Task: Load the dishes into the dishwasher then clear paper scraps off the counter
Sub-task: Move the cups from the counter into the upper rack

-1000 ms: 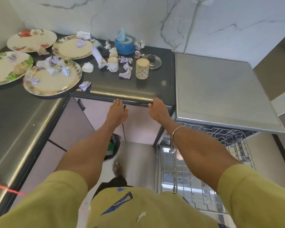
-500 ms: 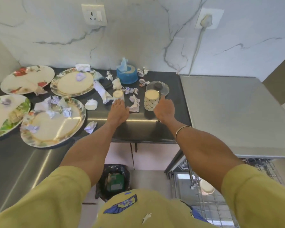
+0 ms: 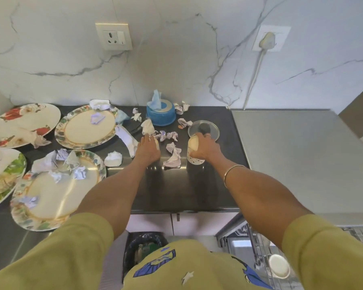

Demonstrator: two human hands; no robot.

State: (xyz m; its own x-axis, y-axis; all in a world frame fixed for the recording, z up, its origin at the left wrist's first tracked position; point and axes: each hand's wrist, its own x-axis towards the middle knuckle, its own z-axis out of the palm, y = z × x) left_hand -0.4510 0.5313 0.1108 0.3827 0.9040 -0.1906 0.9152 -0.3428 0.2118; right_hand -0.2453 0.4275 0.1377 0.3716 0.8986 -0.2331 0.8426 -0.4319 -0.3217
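On the dark counter my right hand grips a tall patterned cup, which stands just in front of a clear glass dish. My left hand covers and holds a small cream cup; only the cup's right edge shows. Several decorated plates lie to the left, the nearest plate strewn with crumpled paper scraps. More paper scraps lie between my hands. The open dishwasher rack at the lower right holds a white cup.
A blue tissue holder stands at the back by the marble wall. The dishwasher's steel top adjoins the counter on the right. A black-lined bin sits on the floor below the counter edge.
Both hands moved forward from the counter's front edge onto the counter. The right hand took hold of the patterned cup and the left closed over the small cream cup.
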